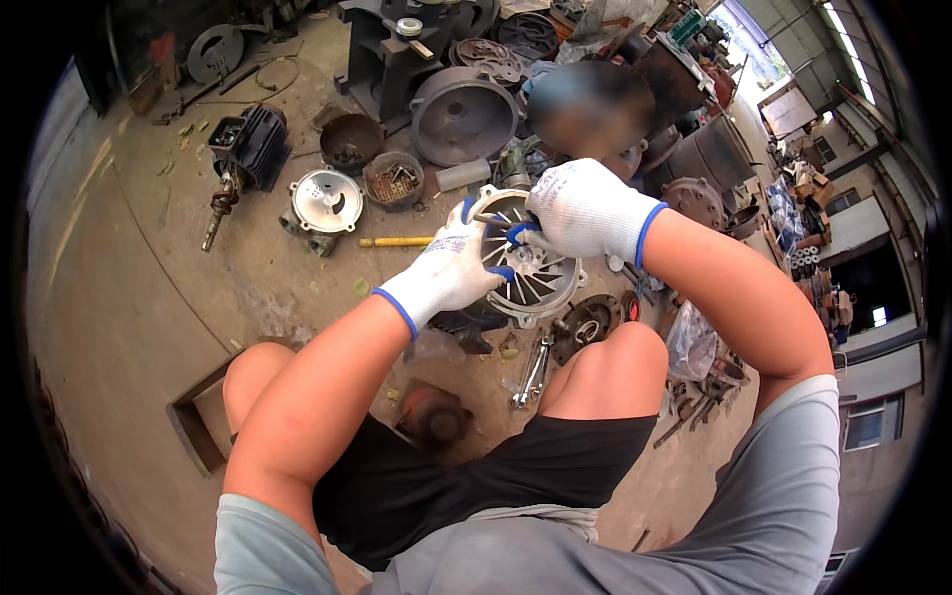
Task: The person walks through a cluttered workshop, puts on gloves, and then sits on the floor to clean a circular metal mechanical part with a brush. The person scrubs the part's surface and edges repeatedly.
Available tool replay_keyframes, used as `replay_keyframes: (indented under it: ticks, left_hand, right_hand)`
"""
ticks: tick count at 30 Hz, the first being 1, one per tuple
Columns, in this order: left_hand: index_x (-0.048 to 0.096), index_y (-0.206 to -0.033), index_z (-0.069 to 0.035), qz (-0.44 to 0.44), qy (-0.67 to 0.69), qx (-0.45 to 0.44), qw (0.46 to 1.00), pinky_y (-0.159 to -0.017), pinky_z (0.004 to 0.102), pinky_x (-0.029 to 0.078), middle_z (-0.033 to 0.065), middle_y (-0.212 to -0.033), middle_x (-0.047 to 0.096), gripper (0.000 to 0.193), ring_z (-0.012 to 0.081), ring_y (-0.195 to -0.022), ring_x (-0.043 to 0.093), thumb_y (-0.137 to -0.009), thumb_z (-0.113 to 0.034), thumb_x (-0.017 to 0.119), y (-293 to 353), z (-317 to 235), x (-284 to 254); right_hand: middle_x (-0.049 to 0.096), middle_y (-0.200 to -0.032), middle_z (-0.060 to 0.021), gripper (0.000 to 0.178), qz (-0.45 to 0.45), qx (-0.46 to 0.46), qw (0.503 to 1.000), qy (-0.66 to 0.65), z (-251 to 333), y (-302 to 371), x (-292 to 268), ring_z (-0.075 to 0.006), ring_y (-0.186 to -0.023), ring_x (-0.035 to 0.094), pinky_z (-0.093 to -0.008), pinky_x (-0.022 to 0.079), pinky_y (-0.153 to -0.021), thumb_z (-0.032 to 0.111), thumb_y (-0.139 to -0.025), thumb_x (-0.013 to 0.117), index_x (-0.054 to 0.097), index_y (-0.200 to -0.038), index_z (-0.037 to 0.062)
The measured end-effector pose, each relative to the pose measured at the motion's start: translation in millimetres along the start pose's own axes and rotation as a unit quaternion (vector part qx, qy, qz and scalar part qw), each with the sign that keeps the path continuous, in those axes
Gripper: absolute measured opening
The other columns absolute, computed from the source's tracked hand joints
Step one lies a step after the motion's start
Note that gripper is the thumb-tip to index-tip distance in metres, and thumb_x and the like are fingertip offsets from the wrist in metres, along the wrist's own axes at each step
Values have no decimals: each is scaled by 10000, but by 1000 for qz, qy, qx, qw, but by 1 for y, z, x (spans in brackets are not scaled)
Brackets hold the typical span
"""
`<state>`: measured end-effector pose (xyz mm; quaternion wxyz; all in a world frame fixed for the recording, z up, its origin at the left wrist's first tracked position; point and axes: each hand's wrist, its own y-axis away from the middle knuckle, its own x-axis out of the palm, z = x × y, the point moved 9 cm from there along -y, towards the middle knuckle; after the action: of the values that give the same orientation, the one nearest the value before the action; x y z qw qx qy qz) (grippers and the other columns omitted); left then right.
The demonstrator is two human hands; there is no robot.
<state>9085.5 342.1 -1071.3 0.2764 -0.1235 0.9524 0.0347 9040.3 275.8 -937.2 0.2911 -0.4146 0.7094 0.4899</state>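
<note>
A round metal impeller [540, 288] with radial vanes sits in a lugged housing in front of me. My left hand [448, 268], in a white knit glove with blue fingertips, reaches over its left side. The thumb and fingers are spread apart against the vanes and rim. Over the upper part of the impeller, my right hand [587, 210], gloved alike, is closed with its fingertips pinched together near the vanes. What sits between those fingertips, if anything, is too small to make out. Both hands partly hide the impeller.
A yellow handle [395, 242] lies left of the impeller. Several wrenches [534, 375] rest near my knee. Farther off are a silver end cover [327, 200], a bowl of bolts [394, 180], a large grey housing [464, 116] and a dark motor [248, 144]. A wooden frame [190, 421] lies at left.
</note>
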Motion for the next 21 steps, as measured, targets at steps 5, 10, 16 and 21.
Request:
replay_keyframes:
  ticks: [5,10,16,21]
  left_hand:
    - [247,-1753,-107,-48,-9,19,999,-1292,461,443,260,-1674,384,1130,380,-1533,500,-876,-233,949,4,7,-3]
    - [362,-1696,-61,55,-44,-30,997,-1361,503,337,353,-1748,259,1005,493,-1640,340,-927,-420,900,6,-17,-4]
    - [289,-1723,-68,2,1,6,1000,-1320,488,410,294,-1668,357,1063,458,-1551,461,-913,-356,914,0,-1,-5]
    - [233,-1747,-48,5,-29,20,999,-1351,472,347,300,-1695,328,1128,463,-1583,404,-908,-388,906,-3,0,-2]
  right_hand:
    - [811,-887,-166,415,6,-48,999,25,15,-7,0,-371,-859,803,-478,637,-772,470,-1019,707,860,-968,88]
    - [773,-826,-146,364,-87,-146,985,-16,1,-2,13,-369,-831,791,-472,621,-755,446,-964,765,805,-985,85]
    - [752,-810,-155,426,-49,-118,992,-11,3,-10,8,-382,-820,776,-474,609,-742,516,-940,810,787,-977,92]
    - [794,-970,-177,373,-82,-158,980,-87,5,-2,5,-395,-948,789,-483,626,-836,358,-907,857,780,-1144,81]
